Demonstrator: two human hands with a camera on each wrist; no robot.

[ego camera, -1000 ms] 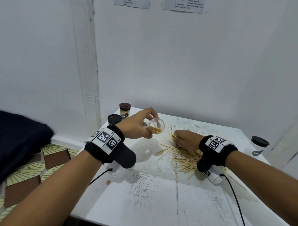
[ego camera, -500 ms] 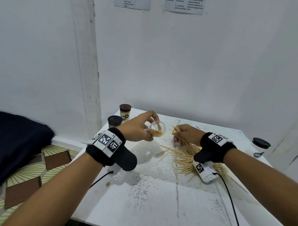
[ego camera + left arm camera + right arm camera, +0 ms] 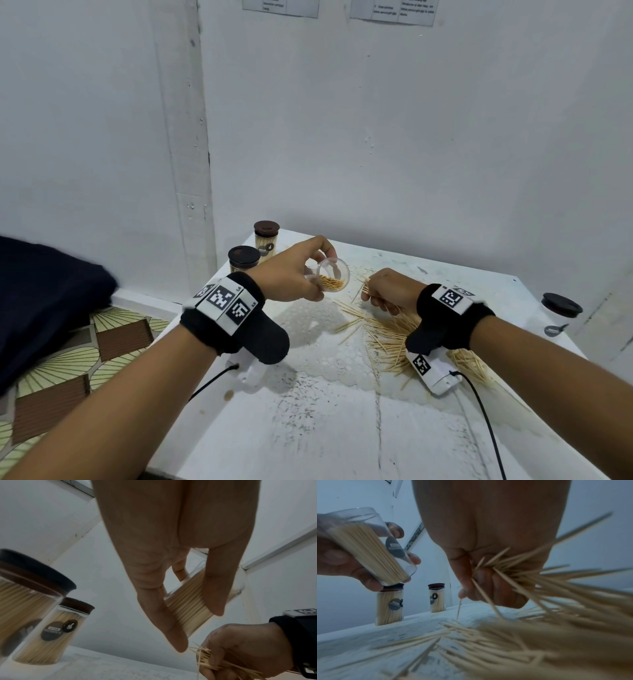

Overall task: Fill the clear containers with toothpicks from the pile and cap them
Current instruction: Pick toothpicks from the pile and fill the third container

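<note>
My left hand (image 3: 294,274) grips an uncapped clear container (image 3: 332,275), tilted with its mouth toward me and partly filled with toothpicks; the container (image 3: 192,601) also shows between the fingers in the left wrist view. My right hand (image 3: 387,291) holds a bunch of toothpicks (image 3: 513,566) just right of the container's mouth, lifted a little above the pile (image 3: 394,339) on the white table (image 3: 308,428). The bunch of toothpicks (image 3: 205,660) sticks out of the fist. A loose dark cap (image 3: 561,304) lies at the table's right edge.
Two capped, full containers (image 3: 244,258) (image 3: 266,236) stand at the table's back left corner by the wall. Cables run from both wrist units over the table. A dark cloth (image 3: 41,301) lies left of the table over a patterned floor.
My right hand rose off the pile with a bunch of toothpicks and moved left toward the container's mouth. The left hand kept the container nearly still.
</note>
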